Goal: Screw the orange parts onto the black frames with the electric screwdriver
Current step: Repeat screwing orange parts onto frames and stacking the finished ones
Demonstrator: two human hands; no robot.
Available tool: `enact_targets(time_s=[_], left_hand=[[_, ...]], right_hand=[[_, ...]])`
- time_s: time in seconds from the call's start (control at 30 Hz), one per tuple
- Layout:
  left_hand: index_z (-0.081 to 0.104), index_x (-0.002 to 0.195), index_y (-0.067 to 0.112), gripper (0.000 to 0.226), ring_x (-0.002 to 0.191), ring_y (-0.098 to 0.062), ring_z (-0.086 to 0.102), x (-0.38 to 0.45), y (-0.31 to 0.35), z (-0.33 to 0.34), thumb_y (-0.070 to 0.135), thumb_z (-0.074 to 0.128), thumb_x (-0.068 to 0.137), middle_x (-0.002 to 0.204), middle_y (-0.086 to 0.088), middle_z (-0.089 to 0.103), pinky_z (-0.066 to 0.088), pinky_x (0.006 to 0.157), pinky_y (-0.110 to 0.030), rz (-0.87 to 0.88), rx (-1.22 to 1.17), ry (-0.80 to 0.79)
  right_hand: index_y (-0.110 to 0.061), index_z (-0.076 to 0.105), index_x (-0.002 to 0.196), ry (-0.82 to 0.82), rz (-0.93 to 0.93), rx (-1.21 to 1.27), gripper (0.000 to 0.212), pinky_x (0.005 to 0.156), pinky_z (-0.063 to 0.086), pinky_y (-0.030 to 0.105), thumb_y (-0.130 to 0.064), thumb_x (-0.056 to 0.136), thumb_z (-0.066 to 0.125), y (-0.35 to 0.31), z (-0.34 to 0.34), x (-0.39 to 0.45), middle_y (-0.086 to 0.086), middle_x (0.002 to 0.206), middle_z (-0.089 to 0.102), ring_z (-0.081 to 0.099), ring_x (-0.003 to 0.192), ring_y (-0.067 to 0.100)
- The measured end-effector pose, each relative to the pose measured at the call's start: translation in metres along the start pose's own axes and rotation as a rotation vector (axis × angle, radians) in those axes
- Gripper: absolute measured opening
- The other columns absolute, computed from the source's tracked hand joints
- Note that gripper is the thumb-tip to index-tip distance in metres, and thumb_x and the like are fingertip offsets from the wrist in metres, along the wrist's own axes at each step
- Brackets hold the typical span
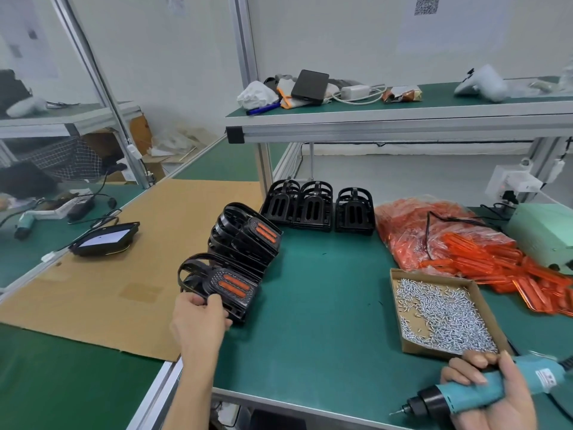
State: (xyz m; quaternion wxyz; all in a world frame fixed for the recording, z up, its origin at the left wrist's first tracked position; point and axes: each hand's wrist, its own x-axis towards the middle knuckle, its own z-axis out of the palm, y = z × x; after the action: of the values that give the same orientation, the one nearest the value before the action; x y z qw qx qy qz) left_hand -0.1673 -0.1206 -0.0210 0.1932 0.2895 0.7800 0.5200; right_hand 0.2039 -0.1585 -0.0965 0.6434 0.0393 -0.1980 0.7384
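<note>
My left hand (200, 319) grips the near edge of a black frame (217, 285) that carries two orange strips, at the left edge of the green mat. Just behind it lies a stack of finished frames (248, 238), orange strips facing up. Three rows of bare black frames (316, 206) stand further back. A clear bag of orange parts (449, 240) spills loose pieces to the right. My right hand (493, 395) holds the teal electric screwdriver (465, 394) at the bottom right, its bit pointing left.
A shallow cardboard tray (400, 305) holds several small silver screws. A sheet of cardboard (108, 274) covers the bench to the left, with a black device (104, 238) on it. A pale green box (542, 231) sits at the right. A cluttered shelf (372, 119) hangs overhead.
</note>
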Motion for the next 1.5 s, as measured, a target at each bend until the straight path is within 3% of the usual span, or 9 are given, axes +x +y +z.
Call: enact_targets(time_s=[0.37,0.5,0.63,0.87,1.1,1.27,1.37,1.43,1.5], left_hand=[[0.057,0.097,0.007,0.022,0.047,-0.015,0.070,0.010,-0.018,0.014,0.022,0.055,0.081,0.055,0.003,0.071,0.060,0.075,-0.046,-0.052,-0.002,-0.011],[0.061,0.098,0.004,0.029,0.046,-0.015,0.070,0.011,-0.020,0.019,0.025,0.055,0.079,0.055,0.003,0.071,0.061,0.071,-0.044,-0.073,-0.030,-0.005],[0.060,0.099,0.004,0.028,0.046,-0.016,0.070,0.011,-0.022,0.020,0.025,0.057,0.080,0.055,0.002,0.071,0.062,0.068,-0.044,-0.073,-0.035,0.007],[0.061,0.094,0.005,0.027,0.045,-0.015,0.069,0.011,-0.026,0.020,0.028,0.057,0.081,0.054,0.003,0.070,0.062,0.070,-0.045,-0.084,0.008,-0.004],[0.062,0.094,0.006,0.035,0.047,-0.014,0.069,0.013,-0.027,0.016,0.038,0.055,0.080,0.056,0.003,0.071,0.059,0.066,-0.039,-0.076,-0.031,0.015],[0.053,0.091,0.027,0.016,0.079,-0.025,0.069,0.001,-0.011,0.012,0.042,0.056,0.085,0.075,0.001,0.070,0.052,0.076,-0.044,0.043,-0.048,0.119],[0.054,0.092,0.030,0.013,0.075,-0.005,0.064,-0.020,0.011,0.018,0.039,0.063,0.092,0.073,0.012,0.067,0.044,0.067,-0.030,0.245,-0.113,0.174],[0.057,0.095,0.031,0.011,0.078,0.001,0.064,-0.033,0.027,0.031,0.034,0.068,0.094,0.075,0.017,0.068,0.045,0.069,-0.024,0.393,-0.141,0.110],[0.065,0.102,0.032,0.013,0.093,-0.002,0.063,-0.041,0.040,0.052,0.028,0.072,0.091,0.085,0.023,0.068,0.046,0.083,-0.020,0.556,-0.120,-0.015]], right_hand=[[0.002,0.056,0.133,-0.001,-0.047,0.088,0.075,0.101,0.030,0.033,-0.046,0.109,0.004,0.003,0.001,0.020,0.027,0.132,0.057,0.058,0.115,0.036],[-0.004,0.072,0.092,0.265,-0.194,0.133,0.051,0.069,0.053,0.036,-0.038,0.112,0.038,-0.006,-0.014,0.022,0.014,0.088,0.068,0.066,0.066,0.023],[-0.025,0.061,0.068,0.643,-0.361,-0.114,0.026,0.046,0.041,0.017,-0.038,0.090,0.066,-0.006,0.003,0.014,-0.010,0.069,0.052,0.044,0.046,0.000],[-0.028,0.058,0.069,0.612,-0.334,-0.189,0.035,0.045,0.040,0.016,-0.042,0.055,0.087,-0.006,0.014,-0.007,-0.013,0.069,0.050,0.041,0.047,-0.001],[-0.025,0.058,0.068,0.689,-0.334,-0.124,0.039,0.041,0.040,0.018,-0.039,0.103,0.050,-0.009,0.011,-0.007,-0.011,0.068,0.050,0.042,0.044,0.001],[-0.026,0.060,0.066,0.682,-0.302,-0.132,0.036,0.044,0.040,0.016,-0.039,0.100,0.054,-0.016,0.004,-0.008,-0.011,0.067,0.050,0.042,0.045,0.000],[-0.023,0.064,0.068,0.588,-0.273,-0.113,0.027,0.047,0.044,0.017,-0.038,0.091,0.063,-0.023,-0.002,-0.009,-0.008,0.070,0.053,0.046,0.047,0.002],[-0.009,0.072,0.090,0.324,-0.156,-0.009,0.046,0.068,0.052,0.033,-0.037,0.107,0.040,-0.019,-0.004,-0.007,0.007,0.089,0.065,0.063,0.066,0.016],[0.000,0.061,0.126,0.351,-0.249,-0.218,0.065,0.097,0.038,0.039,-0.039,0.111,0.012,-0.012,0.000,-0.004,0.025,0.124,0.061,0.062,0.106,0.034]])
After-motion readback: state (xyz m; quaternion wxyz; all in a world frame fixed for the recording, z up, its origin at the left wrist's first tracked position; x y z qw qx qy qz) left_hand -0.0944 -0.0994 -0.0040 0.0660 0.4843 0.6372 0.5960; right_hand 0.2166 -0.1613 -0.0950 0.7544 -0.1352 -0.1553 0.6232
